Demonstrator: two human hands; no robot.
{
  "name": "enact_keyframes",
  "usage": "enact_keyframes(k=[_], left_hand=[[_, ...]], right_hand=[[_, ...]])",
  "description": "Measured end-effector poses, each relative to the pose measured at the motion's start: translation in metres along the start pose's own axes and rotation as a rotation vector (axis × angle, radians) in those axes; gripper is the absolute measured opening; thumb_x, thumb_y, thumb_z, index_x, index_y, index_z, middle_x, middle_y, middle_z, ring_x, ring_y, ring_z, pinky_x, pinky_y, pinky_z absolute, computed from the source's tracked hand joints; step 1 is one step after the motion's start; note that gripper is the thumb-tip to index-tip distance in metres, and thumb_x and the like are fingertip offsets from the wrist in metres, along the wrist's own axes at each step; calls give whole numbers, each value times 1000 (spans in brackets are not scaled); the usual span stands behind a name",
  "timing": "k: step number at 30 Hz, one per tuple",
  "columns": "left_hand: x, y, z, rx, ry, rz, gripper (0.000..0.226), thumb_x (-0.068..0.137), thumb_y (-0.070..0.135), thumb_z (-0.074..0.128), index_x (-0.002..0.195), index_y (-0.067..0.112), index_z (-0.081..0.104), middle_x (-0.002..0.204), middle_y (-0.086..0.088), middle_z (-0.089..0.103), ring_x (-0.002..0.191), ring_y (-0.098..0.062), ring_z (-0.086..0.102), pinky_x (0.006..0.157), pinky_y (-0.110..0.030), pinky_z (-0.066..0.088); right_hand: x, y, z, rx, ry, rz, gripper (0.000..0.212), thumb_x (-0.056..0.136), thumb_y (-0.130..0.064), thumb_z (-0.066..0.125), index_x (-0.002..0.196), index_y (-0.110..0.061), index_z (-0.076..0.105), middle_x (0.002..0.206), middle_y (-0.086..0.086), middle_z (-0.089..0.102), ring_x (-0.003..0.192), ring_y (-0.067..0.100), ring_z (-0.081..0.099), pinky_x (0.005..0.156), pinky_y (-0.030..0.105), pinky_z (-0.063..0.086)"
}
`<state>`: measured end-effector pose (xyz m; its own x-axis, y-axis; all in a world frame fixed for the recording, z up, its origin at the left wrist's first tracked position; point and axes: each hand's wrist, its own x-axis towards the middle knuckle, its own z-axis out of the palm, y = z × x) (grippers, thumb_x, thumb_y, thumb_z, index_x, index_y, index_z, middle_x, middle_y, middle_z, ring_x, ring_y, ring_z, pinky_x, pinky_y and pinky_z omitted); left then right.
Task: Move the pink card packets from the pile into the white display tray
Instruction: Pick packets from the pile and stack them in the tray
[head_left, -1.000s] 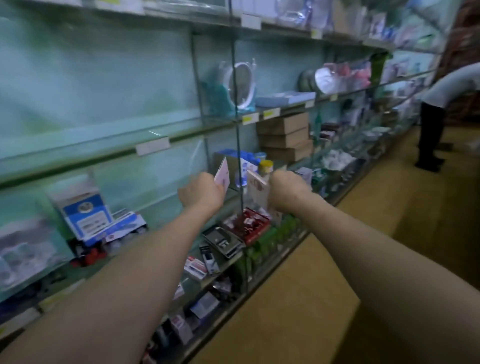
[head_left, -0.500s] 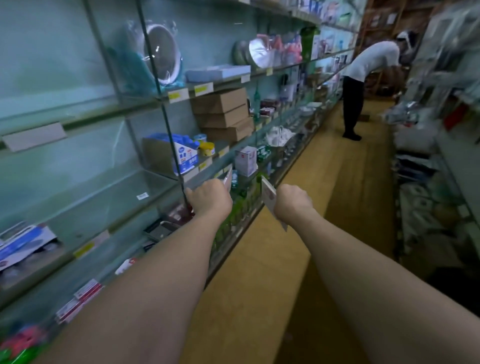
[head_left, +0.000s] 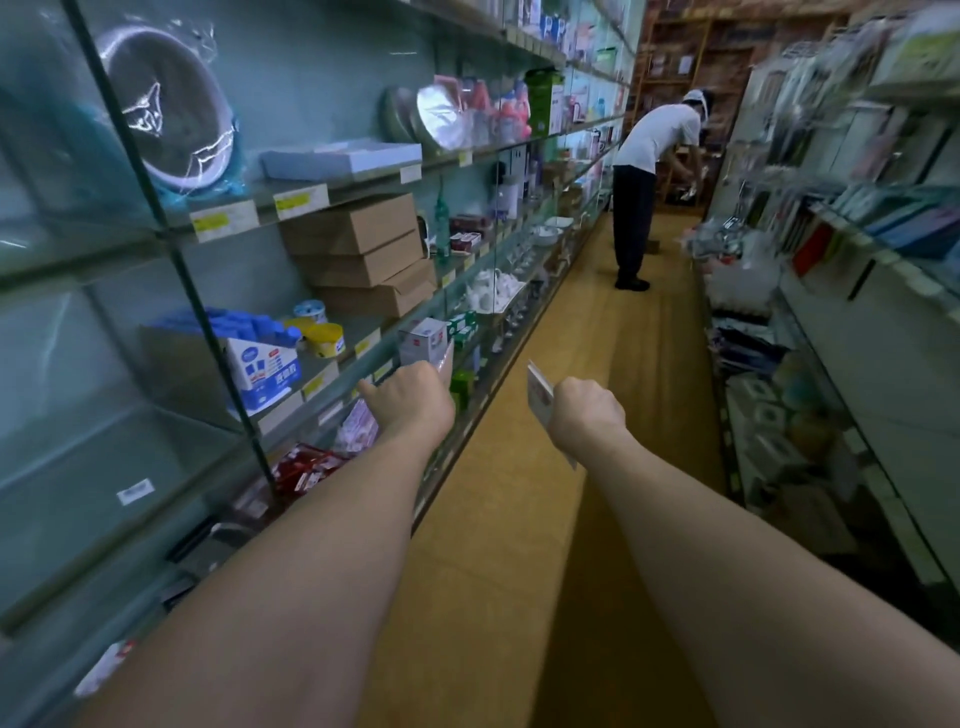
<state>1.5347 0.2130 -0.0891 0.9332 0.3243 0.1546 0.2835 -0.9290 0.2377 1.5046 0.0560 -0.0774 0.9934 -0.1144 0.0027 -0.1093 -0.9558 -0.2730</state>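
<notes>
Along the left side of the frame I see glass shelving running away from me. A blue-and-white box sits at mid-left, and brown cardboard boxes are stacked above and to its right. Lower down, red packets lie on a shelf, with pinkish packets just right of them (too blurred for me to read any print).

Near the centre, my left hand is held out in front of the shelf edge. Its fingers are curled round a pink card packet, of which only a thin pale edge pokes out above the knuckles, and the thumb sticks out to the left.

To the right of centre, my right hand is closed in a fist on a second card packet. That packet stands on edge, one end rising above the fist and the other showing below the wrist. Both hands hang over the wooden floor, well apart from each other.

In the upper right, a person in a white shirt bends toward the far shelves. More stocked shelves fill the right edge.
</notes>
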Motion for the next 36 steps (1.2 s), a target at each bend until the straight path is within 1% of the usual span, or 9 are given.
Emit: enact_keyframes(k=[9,14,20,22,25,28,30,33,36], left_hand=[[68,48,14,26,11,71,15,97,22,47,84,16,50,74,-3,49,92,-26,60,108,-43,21],[102,75,31,58,6,73,23,97,27,48,78,15,51,65,-1,46,76,-25,53,104,-43,24],[137,120,51,68,11,48,18,98,26,46,88,15,57,79,-5,56,89,-26,60,105,-44,26],[145,137,55,58,7,24,17,98,24,46,84,16,53,84,-5,58,92,-26,59,106,-44,26],[160,161,59,61,16,-35,20,96,20,49,76,16,49,73,-1,52,82,-25,56,106,-42,24],[175,185,63,73,24,-107,24,95,20,50,71,16,52,63,0,46,66,-21,47,101,-41,26],[184,200,65,54,48,-144,26,97,27,47,76,16,57,63,-1,47,68,-22,49,98,-40,27],[195,217,68,35,87,-182,32,97,25,47,66,16,49,61,0,47,65,-22,48,102,-41,28],[203,230,67,46,116,-209,35,96,26,50,62,18,44,60,1,46,66,-22,48,104,-42,26]], right_hand=[[81,11,-10,-25,32,2,17,91,-4,54,106,-7,60,69,3,43,75,21,50,64,30,42],[124,23,-11,-12,26,-19,20,91,-6,56,110,-8,61,76,4,48,75,19,53,65,29,46],[183,46,-17,-57,12,-109,22,91,-6,55,112,-9,61,83,4,51,80,20,56,70,30,50],[204,56,-21,-75,2,-142,23,91,-5,54,113,-9,60,87,6,54,85,22,58,75,32,53],[236,72,-30,-95,-9,-188,25,91,-4,54,114,-9,60,101,9,62,93,24,62,81,35,54],[267,87,-42,-106,-13,-235,24,90,-4,54,112,-8,59,103,10,63,93,26,62,78,33,53],[286,95,-50,-131,-13,-263,22,89,-4,54,110,-8,59,102,10,63,92,26,61,73,33,50],[311,103,-60,-155,2,-318,21,89,-2,53,109,-7,60,93,9,59,89,27,61,69,34,48],[331,107,-66,-163,9,-364,22,90,-4,53,110,-7,60,100,10,62,92,28,62,70,35,48]])
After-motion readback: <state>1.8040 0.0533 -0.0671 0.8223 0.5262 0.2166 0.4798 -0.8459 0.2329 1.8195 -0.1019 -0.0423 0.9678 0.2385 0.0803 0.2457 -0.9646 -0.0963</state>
